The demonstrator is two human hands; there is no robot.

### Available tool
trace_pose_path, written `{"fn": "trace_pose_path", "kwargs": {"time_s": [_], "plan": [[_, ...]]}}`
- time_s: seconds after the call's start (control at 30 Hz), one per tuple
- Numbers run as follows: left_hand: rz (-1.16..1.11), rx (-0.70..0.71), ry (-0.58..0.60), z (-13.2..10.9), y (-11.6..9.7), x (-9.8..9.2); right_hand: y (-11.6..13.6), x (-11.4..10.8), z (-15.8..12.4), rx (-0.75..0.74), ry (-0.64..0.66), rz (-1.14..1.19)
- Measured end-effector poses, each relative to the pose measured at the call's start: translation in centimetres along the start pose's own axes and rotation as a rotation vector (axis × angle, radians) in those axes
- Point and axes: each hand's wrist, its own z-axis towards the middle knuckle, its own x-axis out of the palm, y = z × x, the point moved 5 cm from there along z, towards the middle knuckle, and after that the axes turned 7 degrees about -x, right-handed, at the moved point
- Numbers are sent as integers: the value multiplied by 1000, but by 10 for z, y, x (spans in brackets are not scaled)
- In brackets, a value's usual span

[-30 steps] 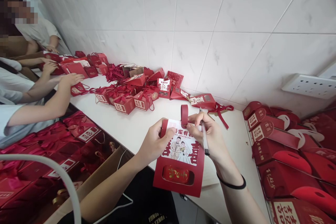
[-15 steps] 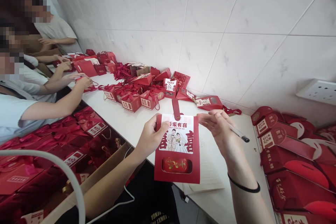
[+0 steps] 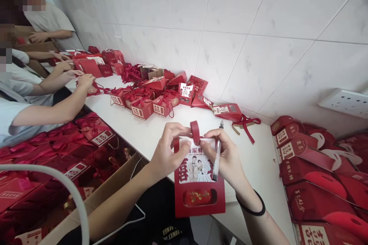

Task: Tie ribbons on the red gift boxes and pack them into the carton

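A red gift box point(image 3: 199, 202) with a printed bridal-couple card and an oval window hangs upright between my hands. My left hand point(image 3: 169, 151) grips its upper left edge, thumb on the card point(image 3: 198, 166). With thumb and fingers, my right hand point(image 3: 225, 155) pinches the top right edge beside the red strap loop point(image 3: 195, 130). A pen point(image 3: 217, 155) also rests between the fingers of that hand, its tip pointing up. The fingertips behind the box are hidden.
Red boxes with ribbons point(image 3: 142, 109) are heaped on the white table point(image 3: 115, 116) along the wall. More boxes point(image 3: 313, 195) stand in rows at right. A carton point(image 3: 115, 183) of red boxes is at lower left. People's hands point(image 3: 86, 80) work at left.
My right hand has moved left onto the box's top by the strap, and the pen has swung from slanting outward to upright. The box sits slightly lower.
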Motion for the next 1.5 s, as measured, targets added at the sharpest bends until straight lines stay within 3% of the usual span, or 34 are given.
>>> {"fn": "trace_pose_path", "kwargs": {"time_s": [0.13,0.37,0.57,0.87,1.27,1.5], "plan": [[51,13,118,5,-6,0,0,6,-2,36,44,64],[50,-104,54,2,1,6,1,6,-2,66,17,57],[128,-57,32,3,-1,10,2,2,0,50,22,79],[-116,-299,153,4,12,16,1,1,0,88,20,105],[-153,-361,227,3,12,14,2,-1,-2,122,29,156],[-213,-290,273,6,12,13,-1,1,1,107,10,175]]}}
